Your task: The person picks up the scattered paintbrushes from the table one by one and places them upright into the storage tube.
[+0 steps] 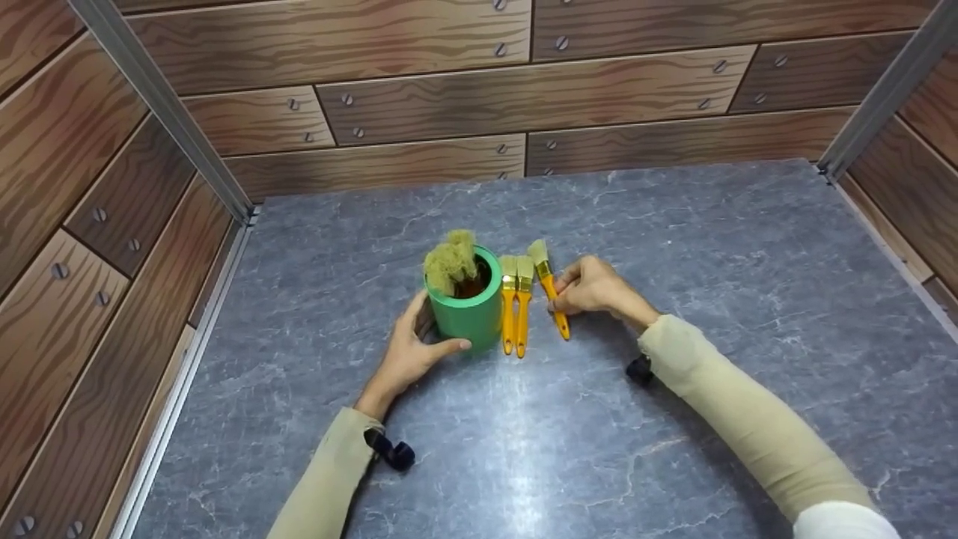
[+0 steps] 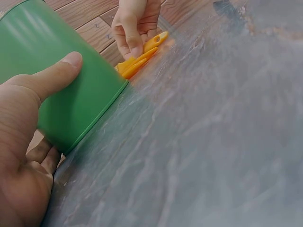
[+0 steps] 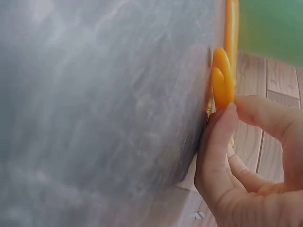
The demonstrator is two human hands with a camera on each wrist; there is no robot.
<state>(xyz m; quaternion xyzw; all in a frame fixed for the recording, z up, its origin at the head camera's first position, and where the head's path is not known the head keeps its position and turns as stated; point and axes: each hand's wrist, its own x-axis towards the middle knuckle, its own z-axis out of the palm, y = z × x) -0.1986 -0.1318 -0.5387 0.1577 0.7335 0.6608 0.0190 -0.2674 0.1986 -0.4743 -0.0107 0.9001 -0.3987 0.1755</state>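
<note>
A green cylindrical cup (image 1: 470,322) stands on the table, and my left hand (image 1: 406,358) grips it with the thumb (image 2: 61,75) along its front and the fingers behind. Pale yellowish bristle heads (image 1: 451,262) stick up from the cup, their lower parts mostly hidden inside. To the cup's right lie two flat paintbrushes (image 1: 522,318) side by side, orange handles towards me. Just right of them, my right hand (image 1: 595,288) pinches the orange handle of a third paintbrush (image 1: 550,288) between thumb and fingers. This brush lies slanted, bristles pointing away from me.
The grey marbled table (image 1: 524,449) is bounded by a wood-patterned back wall (image 1: 449,97) and side walls. Metal corner posts (image 1: 172,112) stand at the back corners. Black straps with small dark parts (image 1: 393,451) hang at both wrists.
</note>
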